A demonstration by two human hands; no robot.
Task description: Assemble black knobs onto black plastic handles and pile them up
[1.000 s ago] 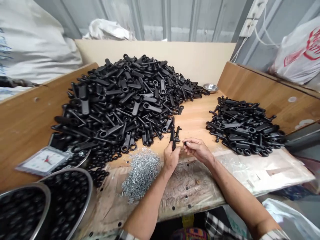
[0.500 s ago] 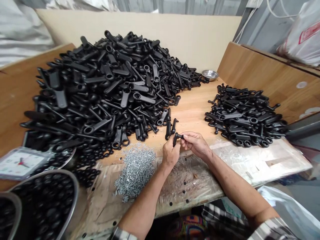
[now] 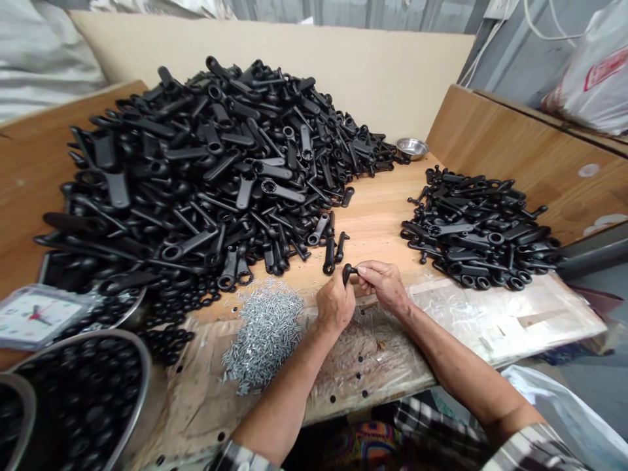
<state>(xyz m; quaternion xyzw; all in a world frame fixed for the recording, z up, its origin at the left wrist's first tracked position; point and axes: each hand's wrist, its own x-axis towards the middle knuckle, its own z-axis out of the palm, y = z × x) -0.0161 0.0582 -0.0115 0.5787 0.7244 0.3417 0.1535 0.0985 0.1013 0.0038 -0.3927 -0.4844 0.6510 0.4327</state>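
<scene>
Both hands met over the worktop (image 3: 387,229) edge: the left hand (image 3: 335,305) gripped a black handle (image 3: 347,271), the right hand (image 3: 385,285) pinched its end, beside the screws (image 3: 265,330).

backdrop: grey corrugated metal wall (image 3: 367,12) | rear: beige board (image 3: 392,72) upright along the wooden surface (image 3: 377,222) | sides: wooden left panel (image 3: 29,163), wooden right panel (image 3: 515,150) | beyond: white sack (image 3: 39,59) left, white plastic bag (image 3: 593,72) right | light: even, soft

Single head view — forward-down, close over bench (image 3: 383,226).
</scene>
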